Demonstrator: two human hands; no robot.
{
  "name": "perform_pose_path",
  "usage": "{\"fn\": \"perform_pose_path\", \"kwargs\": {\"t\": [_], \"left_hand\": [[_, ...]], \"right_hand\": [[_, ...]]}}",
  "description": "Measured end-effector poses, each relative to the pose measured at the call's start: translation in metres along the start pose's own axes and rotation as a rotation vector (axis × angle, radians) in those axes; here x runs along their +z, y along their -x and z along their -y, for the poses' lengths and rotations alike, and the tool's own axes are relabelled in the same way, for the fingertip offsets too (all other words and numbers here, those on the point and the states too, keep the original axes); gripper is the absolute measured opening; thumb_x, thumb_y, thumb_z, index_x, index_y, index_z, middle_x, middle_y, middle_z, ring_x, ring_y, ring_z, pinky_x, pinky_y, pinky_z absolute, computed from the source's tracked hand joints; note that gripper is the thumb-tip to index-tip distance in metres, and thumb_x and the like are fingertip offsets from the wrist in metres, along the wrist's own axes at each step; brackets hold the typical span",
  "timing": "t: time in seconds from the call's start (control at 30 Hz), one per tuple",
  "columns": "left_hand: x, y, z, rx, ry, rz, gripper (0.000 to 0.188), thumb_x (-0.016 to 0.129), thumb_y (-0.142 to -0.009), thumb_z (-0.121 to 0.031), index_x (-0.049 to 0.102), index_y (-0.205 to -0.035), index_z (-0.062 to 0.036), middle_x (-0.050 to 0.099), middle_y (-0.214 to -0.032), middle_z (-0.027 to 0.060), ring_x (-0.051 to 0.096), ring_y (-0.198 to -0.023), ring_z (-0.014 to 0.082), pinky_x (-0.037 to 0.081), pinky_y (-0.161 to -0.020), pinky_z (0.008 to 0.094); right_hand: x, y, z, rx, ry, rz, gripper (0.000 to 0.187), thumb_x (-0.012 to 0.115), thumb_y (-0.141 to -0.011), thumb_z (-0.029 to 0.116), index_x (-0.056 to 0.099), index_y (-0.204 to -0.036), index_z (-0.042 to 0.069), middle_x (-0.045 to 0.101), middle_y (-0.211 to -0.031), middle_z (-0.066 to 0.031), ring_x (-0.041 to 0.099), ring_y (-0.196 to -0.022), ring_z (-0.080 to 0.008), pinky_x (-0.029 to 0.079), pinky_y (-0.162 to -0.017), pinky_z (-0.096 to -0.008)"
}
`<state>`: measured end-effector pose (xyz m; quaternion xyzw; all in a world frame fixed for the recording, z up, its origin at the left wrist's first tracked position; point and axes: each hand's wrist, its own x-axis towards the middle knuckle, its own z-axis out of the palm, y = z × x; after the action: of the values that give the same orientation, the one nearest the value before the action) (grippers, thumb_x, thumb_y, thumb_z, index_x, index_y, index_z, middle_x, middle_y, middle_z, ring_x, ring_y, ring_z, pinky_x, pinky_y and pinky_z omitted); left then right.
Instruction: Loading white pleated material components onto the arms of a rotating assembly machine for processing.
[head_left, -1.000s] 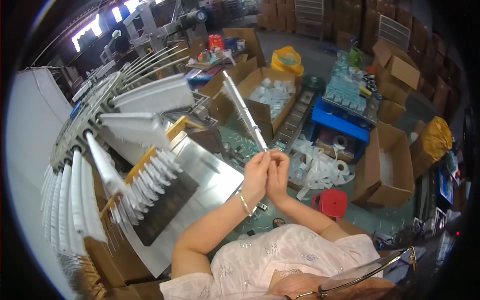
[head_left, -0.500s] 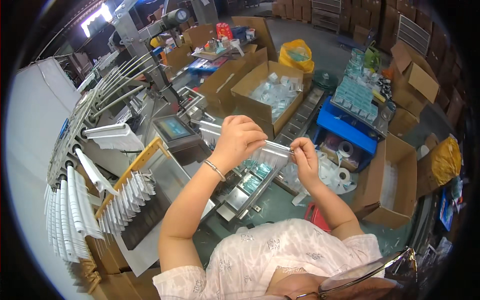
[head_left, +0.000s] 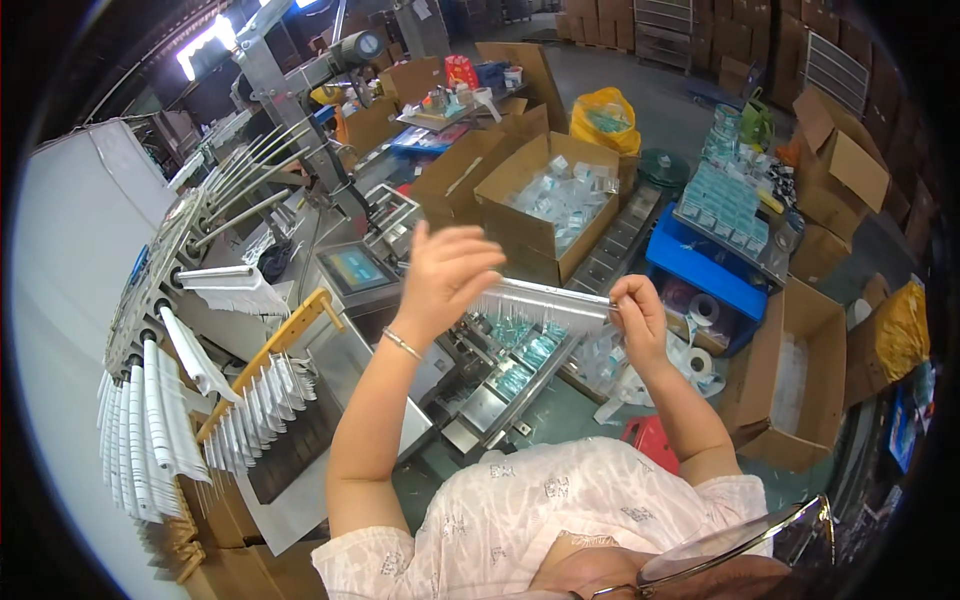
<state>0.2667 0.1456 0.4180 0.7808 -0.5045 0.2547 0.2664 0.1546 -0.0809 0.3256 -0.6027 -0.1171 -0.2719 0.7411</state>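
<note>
My right hand (head_left: 640,315) is closed on the right end of a thin metal rod (head_left: 560,292), from which a row of fine, translucent white strips hangs. Raised near the rod's left end is my left hand (head_left: 447,272), its fingers stretched out and apart, slightly blurred. Whether its thumb touches the rod I cannot make out. Below the rod sits a metal machine tray (head_left: 462,436) with clear teal packs (head_left: 514,380) in its compartments.
To my left a yellow bar (head_left: 262,362) carries hanging white strips, beside a rack with white rolls (head_left: 152,400). A touchscreen (head_left: 355,268) stands ahead. Cardboard boxes (head_left: 520,228) and a blue crate (head_left: 690,258) with teal packs on top lie ahead and right.
My left hand has come off the rod's left end, moved left, and opened its fingers. The right hand still holds the rod, and more of its length shows.
</note>
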Motion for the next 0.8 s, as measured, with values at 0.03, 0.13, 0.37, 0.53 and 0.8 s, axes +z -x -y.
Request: {"fn": "perform_pose_path", "kwargs": {"t": [0.03,0.13,0.37,0.53,0.8], "left_hand": [[-0.008,-0.001,-0.005,-0.053,-0.021,-0.12,0.018,0.063,-0.07,-0.018,0.064,-0.088,-0.0139,0.06,-0.095,0.0011,0.049,-0.1,0.02,0.021,-0.095,0.048],[-0.021,0.011,0.018,-0.16,-0.325,-0.318,0.017,0.056,-0.074,-0.01,0.062,-0.091,-0.009,0.058,-0.091,0.0061,0.051,-0.088,0.0232,0.033,-0.084,0.0378],[-0.008,0.045,0.029,-0.516,0.605,-0.281,0.017,0.045,-0.084,-0.007,0.056,-0.095,0.001,0.047,-0.068,-0.0021,0.041,-0.055,0.0034,0.033,-0.049,0.0163],[0.013,0.073,0.038,-0.772,0.813,-0.319,0.014,0.049,-0.083,-0.009,0.052,-0.095,-0.0027,0.045,-0.061,-0.0044,0.037,-0.048,0.0022,0.03,-0.043,0.016],[-0.01,0.076,0.036,-0.974,1.128,-0.367,0.01,0.047,-0.085,-0.012,0.05,-0.09,-0.0045,0.04,-0.053,-0.003,0.035,-0.043,0.0049,0.03,-0.041,0.0184]], "right_hand": [[-0.003,0.0,0.0,0.004,-0.037,-0.006,0.008,0.039,-0.085,0.006,0.045,-0.09,0.006,0.041,-0.075,0.0015,0.032,-0.055,-0.0022,0.026,-0.049,-0.0161],[-0.01,-0.006,0.014,0.015,-0.043,-0.04,0.008,0.038,-0.084,0.006,0.045,-0.089,0.006,0.041,-0.073,0.0015,0.031,-0.053,-0.002,0.025,-0.047,-0.0162],[-0.026,-0.037,0.032,0.113,-0.038,0.05,0.011,0.039,-0.087,0.012,0.046,-0.092,0.005,0.038,-0.063,0.0045,0.029,-0.049,-0.0013,0.022,-0.043,-0.0173],[-0.022,-0.049,0.019,0.227,-0.028,0.09,0.013,0.039,-0.088,0.013,0.046,-0.093,0.004,0.035,-0.058,0.0053,0.029,-0.045,-0.0018,0.021,-0.041,-0.0177],[-0.009,-0.072,0.028,0.204,0.013,0.198,0.01,0.044,-0.086,0.01,0.047,-0.092,0.004,0.038,-0.06,0.004,0.032,-0.045,-0.0035,0.025,-0.041,-0.0181]]}}
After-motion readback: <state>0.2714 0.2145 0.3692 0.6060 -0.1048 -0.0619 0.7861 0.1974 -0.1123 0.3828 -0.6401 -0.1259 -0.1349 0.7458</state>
